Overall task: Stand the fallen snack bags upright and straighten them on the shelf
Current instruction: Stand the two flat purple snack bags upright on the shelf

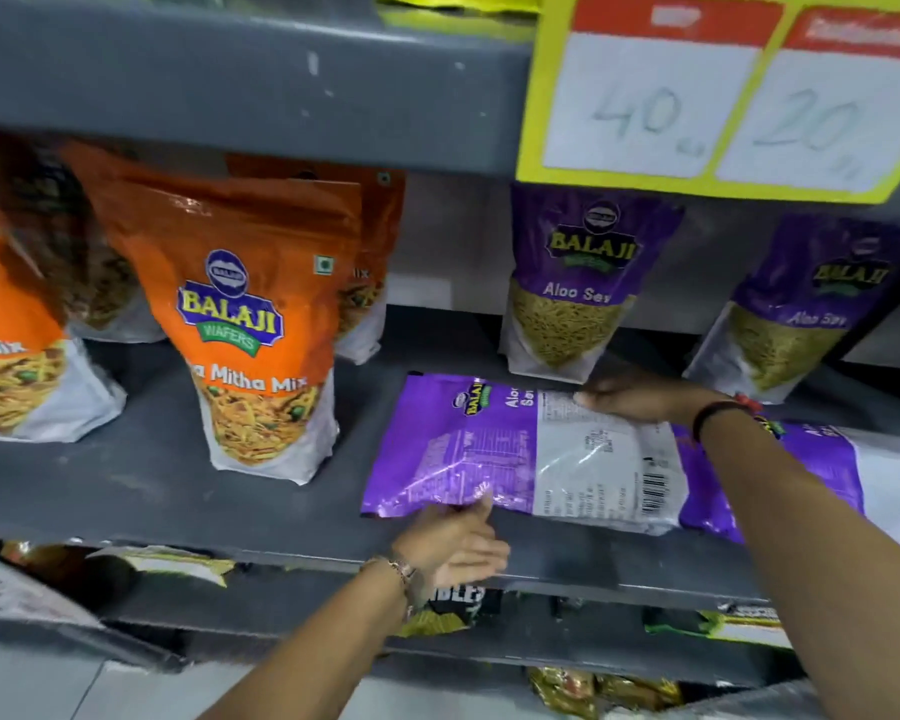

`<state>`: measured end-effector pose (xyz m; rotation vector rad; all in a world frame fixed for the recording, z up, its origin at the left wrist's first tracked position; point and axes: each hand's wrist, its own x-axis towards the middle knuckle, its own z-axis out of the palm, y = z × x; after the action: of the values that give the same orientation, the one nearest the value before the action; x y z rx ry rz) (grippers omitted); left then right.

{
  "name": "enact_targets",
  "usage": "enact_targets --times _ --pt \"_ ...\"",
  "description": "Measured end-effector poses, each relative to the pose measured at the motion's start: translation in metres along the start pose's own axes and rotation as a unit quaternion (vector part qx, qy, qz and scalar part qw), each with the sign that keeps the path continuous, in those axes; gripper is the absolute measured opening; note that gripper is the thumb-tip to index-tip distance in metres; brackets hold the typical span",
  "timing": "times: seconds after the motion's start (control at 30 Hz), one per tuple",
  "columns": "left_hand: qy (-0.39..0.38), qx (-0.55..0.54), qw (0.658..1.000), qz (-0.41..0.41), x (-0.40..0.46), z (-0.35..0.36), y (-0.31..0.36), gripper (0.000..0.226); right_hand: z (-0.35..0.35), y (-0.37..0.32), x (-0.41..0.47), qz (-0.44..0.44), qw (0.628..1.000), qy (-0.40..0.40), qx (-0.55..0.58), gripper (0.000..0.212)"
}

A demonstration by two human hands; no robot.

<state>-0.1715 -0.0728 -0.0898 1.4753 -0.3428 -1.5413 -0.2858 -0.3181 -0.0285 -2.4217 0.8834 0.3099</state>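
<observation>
A purple Aloo Sev bag [515, 449] lies flat on its front on the grey shelf [178, 491], back label up. My right hand [640, 400] rests on its far edge, fingers laid over the bag. My left hand [455, 543] is at the shelf's front lip, thumb touching the bag's near left corner, fingers apart. A second purple bag [822, 465] lies flat to the right, partly hidden by my right forearm. Two purple Aloo Sev bags [578, 283] [801, 309] stand upright behind.
Orange Mitha Mix bags [250, 324] stand upright on the left, with more behind them and at the left edge [11, 356]. A yellow price sign [723, 96] hangs from the shelf above. Lower shelves hold other snack packets [604, 691].
</observation>
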Motion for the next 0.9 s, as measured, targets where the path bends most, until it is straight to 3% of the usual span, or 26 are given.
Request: enact_targets --times 0.1,0.2,0.27,0.37,0.5,0.6,0.7,0.83,0.9 --pt "0.088 -0.192 0.976 0.058 0.007 0.022 -0.008 0.026 0.001 0.007 0.0 0.015 0.999 -0.016 0.044 0.036" --pt "0.136 -0.244 0.955 0.101 0.008 0.03 -0.002 0.014 0.0 0.008 -0.004 0.008 0.996 -0.003 0.087 0.034" --pt "0.155 -0.22 0.951 0.153 0.005 0.029 0.005 0.011 0.002 0.007 -0.014 -0.004 0.993 0.018 0.121 0.034" --pt "0.172 -0.138 0.94 0.259 -0.004 0.026 0.022 0.027 0.014 0.009 -0.032 -0.043 0.971 0.07 0.224 0.03" --pt "0.175 0.012 0.894 0.413 -0.017 0.022 0.062 0.026 0.038 0.004 -0.054 -0.105 0.893 0.129 0.419 0.023" --pt "0.154 0.131 0.854 0.479 -0.022 0.015 0.09 0.033 0.062 -0.006 -0.054 -0.142 0.85 0.211 0.461 0.022" --pt "0.142 0.175 0.849 0.479 -0.018 -0.002 0.101 0.035 0.087 -0.014 -0.045 -0.124 0.86 0.236 0.436 0.027" --pt "0.181 0.094 0.88 0.429 0.001 -0.026 0.085 0.018 0.093 -0.007 -0.04 -0.124 0.893 0.223 0.371 0.043" --pt "0.134 0.111 0.904 0.39 0.01 -0.037 0.07 0.039 0.087 -0.003 -0.038 -0.128 0.902 0.189 0.368 0.056"
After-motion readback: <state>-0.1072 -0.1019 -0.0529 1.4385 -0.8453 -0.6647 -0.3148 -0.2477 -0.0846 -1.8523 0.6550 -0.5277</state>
